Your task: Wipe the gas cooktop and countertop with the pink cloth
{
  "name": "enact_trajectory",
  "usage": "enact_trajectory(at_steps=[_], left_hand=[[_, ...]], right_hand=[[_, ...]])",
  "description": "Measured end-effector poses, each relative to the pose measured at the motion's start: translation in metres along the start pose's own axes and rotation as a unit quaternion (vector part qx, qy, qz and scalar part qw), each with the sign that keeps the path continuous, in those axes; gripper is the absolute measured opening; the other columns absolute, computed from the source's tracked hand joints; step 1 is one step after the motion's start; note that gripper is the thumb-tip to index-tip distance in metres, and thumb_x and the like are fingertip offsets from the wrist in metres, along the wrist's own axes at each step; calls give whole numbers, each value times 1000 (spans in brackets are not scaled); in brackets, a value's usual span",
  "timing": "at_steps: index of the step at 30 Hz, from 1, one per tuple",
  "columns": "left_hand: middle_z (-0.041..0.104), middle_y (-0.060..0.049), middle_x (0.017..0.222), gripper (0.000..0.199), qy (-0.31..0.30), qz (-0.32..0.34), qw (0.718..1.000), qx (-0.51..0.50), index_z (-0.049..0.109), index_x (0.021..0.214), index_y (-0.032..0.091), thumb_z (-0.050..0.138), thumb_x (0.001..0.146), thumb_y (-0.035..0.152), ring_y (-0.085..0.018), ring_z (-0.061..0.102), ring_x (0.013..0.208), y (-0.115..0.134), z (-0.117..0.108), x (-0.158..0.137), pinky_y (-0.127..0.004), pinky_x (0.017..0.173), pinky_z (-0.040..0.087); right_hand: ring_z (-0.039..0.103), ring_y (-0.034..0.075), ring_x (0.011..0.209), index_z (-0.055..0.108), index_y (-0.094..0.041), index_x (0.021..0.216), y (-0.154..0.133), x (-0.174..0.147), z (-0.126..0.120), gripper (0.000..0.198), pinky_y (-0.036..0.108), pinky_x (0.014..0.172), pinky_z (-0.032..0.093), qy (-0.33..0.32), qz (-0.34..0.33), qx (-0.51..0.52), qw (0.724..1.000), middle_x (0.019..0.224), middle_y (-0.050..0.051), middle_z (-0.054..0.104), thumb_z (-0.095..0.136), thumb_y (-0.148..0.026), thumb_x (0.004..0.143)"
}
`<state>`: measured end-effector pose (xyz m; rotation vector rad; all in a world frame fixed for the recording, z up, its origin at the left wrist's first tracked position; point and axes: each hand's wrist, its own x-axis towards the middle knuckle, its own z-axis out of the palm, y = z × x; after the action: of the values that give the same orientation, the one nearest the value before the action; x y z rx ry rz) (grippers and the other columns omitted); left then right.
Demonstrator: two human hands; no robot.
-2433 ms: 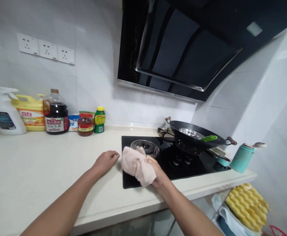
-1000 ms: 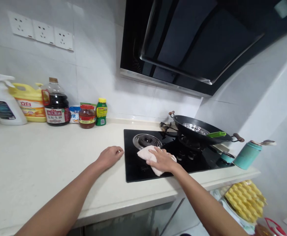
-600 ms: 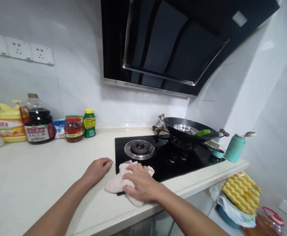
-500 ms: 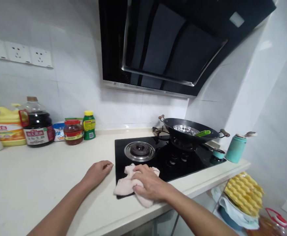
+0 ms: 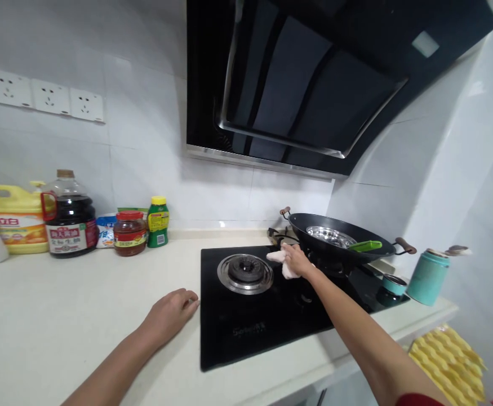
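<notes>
My right hand (image 5: 297, 260) is closed on a pale pink cloth (image 5: 289, 270), pressing it onto the black glass gas stove (image 5: 267, 321) between the left burner (image 5: 245, 273) and the wok. Part of the cloth sticks out to the left of my fingers; some of it is hidden under the hand. My left hand (image 5: 172, 316) rests on the white counter (image 5: 161, 372) just left of the stove's edge, its fingers loosely curled with nothing visible in them. A black wok (image 5: 381, 239) with wooden handles sits on the right burner, holding a shiny metal dish (image 5: 328, 235) and a green-handled utensil (image 5: 365, 246).
Along the wall at left stand a yellow jug (image 5: 18, 217), a soy sauce bottle (image 5: 71, 220), a red-lidded jar (image 5: 130, 234) and a green bottle (image 5: 158, 223). A small teal pot (image 5: 394, 285) and teal canister (image 5: 429, 277) stand at right. The range hood (image 5: 314, 84) hangs overhead.
My right hand has moved the cloth from the stove's front left corner back and right toward the wok. My left hand stays on the counter. The view has shifted slightly.
</notes>
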<state>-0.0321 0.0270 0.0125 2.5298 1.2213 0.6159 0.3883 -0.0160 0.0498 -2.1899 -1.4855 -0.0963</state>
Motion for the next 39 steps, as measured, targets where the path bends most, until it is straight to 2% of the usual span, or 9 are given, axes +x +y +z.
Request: enact_trajectory(at_steps=[5,9,14,18,21,26,33,36,39], left_hand=[[73,-7,104,37,-6,12,1000,7,73,99,24,42,93,42,-26,67,98,-2,5,2,-35,83,48],[73,-7,103,37,-8,20,1000,14,73,99,24,43,93,43,-26,67,99,-4,9,4,-36,84,47],[73,-8,106,38,-4,23,1000,11,73,100,24,44,91,46,-27,66,101,-7,12,7,-36,85,47],[73,-7,105,40,0,27,1000,6,74,99,24,43,90,48,-27,67,100,-7,10,8,-36,86,48],[73,-7,104,42,-1,29,1000,11,74,100,24,42,90,49,-26,67,99,-8,8,8,-35,86,49],[73,-6,101,45,-7,36,999,39,75,99,25,40,90,52,-27,68,97,-13,9,9,-34,82,49],[72,-8,98,45,-7,47,992,113,77,94,24,39,89,49,-28,69,95,0,5,8,-36,81,50],[73,-8,100,42,-44,53,991,111,78,95,25,46,86,50,-29,70,95,6,-2,-4,-36,82,52],[73,-6,113,44,-68,62,994,58,78,105,28,49,87,55,-28,70,102,0,-6,-31,-34,88,53]], right_hand=[[53,30,126,54,-21,137,24,0,4,49,56,104,46,-93,116,-76,986,144,11,51,63,-44,95],[42,36,137,45,-26,146,13,-5,9,59,64,109,35,-144,139,-114,973,155,12,38,55,-55,96],[38,40,138,47,-34,145,-26,-23,22,54,66,105,32,-164,76,-132,975,158,13,32,34,-60,100],[39,41,134,48,-31,143,-52,-58,31,51,66,102,31,-131,2,-135,982,153,16,36,31,-53,101],[42,39,128,53,-31,138,-59,-91,26,46,64,99,34,-113,-47,-126,984,149,14,40,31,-49,101],[44,34,121,60,-31,127,-58,-136,12,37,59,97,35,-90,-90,-99,987,145,8,43,43,-46,97],[45,29,110,66,-28,117,-35,-167,-6,32,50,91,36,-58,-113,-43,991,139,7,48,55,-37,89],[46,27,105,67,-25,111,-26,-180,-11,28,46,90,36,-41,-131,-20,990,132,7,52,57,-31,85],[47,25,104,68,-23,106,-15,-194,-15,26,44,92,37,-31,-159,13,987,127,6,57,59,-26,81]])
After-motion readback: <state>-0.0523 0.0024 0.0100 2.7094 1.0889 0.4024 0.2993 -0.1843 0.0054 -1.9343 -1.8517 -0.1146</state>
